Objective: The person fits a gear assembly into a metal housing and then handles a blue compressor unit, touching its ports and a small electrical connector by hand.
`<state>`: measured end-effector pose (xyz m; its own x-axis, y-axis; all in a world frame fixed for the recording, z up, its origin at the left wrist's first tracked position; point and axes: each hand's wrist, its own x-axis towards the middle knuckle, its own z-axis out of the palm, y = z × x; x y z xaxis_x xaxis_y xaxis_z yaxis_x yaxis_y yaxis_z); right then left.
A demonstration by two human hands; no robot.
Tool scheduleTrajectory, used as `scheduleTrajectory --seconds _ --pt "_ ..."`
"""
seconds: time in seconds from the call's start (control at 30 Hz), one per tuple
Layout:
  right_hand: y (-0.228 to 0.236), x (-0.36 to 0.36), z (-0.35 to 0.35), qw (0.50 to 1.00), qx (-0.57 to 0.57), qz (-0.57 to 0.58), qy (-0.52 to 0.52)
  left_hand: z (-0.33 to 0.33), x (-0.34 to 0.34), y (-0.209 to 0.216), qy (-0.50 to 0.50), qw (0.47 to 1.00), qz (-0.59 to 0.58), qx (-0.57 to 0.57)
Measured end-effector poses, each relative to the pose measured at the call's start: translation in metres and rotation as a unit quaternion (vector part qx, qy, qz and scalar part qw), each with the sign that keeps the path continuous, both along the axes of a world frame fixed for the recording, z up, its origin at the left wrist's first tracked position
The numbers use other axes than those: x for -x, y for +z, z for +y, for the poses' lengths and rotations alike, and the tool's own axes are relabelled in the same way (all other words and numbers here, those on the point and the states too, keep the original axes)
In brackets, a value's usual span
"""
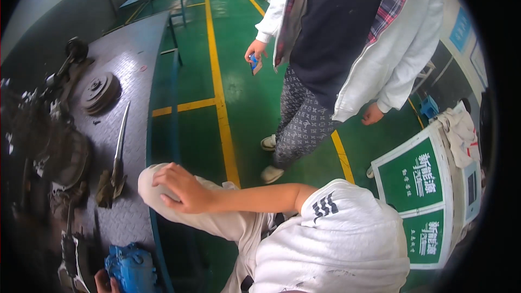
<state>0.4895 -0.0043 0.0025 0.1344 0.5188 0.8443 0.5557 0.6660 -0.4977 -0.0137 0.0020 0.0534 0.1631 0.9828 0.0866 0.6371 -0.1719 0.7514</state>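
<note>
My right hand (182, 189) lies over my bent knee in beige trousers (214, 211). Its fingers are loosely curled and apart, and nothing shows in them. At the lower left edge, my left hand (106, 283) shows only as a few bent fingers. They press against the side of a blue metal casing (132, 267), which stands on the metal-topped workbench (133, 70). The rest of that hand is cut off by the picture's edge. Beyond the casing lies a long, tapering metal rod (120, 141) with a dark olive piece at its near end (108, 191).
A round brake drum or disc (99, 93) and dark, greasy machine parts (59, 157) crowd the bench's left side. Another person (336, 32) stands ahead with a phone (255, 64) in one hand. Green-and-white cabinets (412, 184) stand at right. Yellow lines (214, 70) mark the green floor.
</note>
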Motion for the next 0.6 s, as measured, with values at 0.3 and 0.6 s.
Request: scheduleTrajectory --seconds 0.3,0.6 --pt "0.016 0.01 0.011 0.996 0.03 -0.088 -0.002 0.005 -0.037 0.004 0.034 0.999 0.014 -0.004" --pt "0.02 0.013 0.014 0.995 0.01 -0.101 0.016 0.006 -0.043 0.019 0.031 0.999 0.024 -0.035"
